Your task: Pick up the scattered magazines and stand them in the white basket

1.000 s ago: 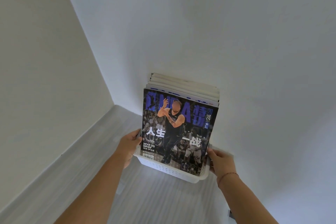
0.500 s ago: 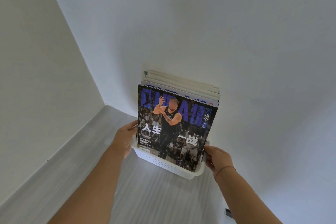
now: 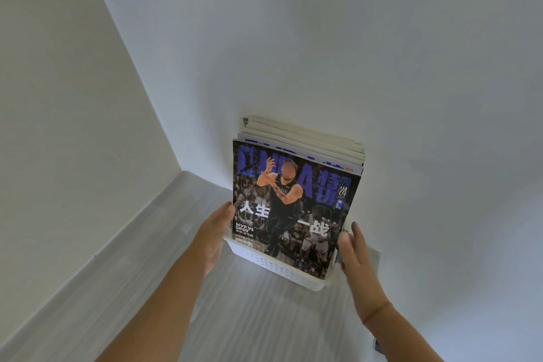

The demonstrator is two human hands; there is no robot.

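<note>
A white perforated basket [image 3: 273, 266] sits on the floor against the wall. Several magazines stand upright in it. The front magazine [image 3: 293, 209] has a dark blue basketball cover facing me, and pale-edged magazines [image 3: 308, 138] stand behind it, leaning on the wall. My left hand [image 3: 216, 232] lies with straight fingers against the left side of the basket and the front magazine's edge. My right hand [image 3: 354, 253] is beside the right edge of the front magazine with its fingers straight, holding nothing.
The basket stands near a room corner. A white wall [image 3: 382, 53] rises behind it and another wall [image 3: 58, 126] with a pale skirting board [image 3: 97, 261] runs on the left. Grey wood-look floor [image 3: 258, 323] lies in front. A small dark fitting [image 3: 375, 344] sits low on the right wall.
Both hands gripped the basket's ends and slid it toward the wall. Now my right hand has let go with fingers spread straight, and my left hand lies flatter against the side.
</note>
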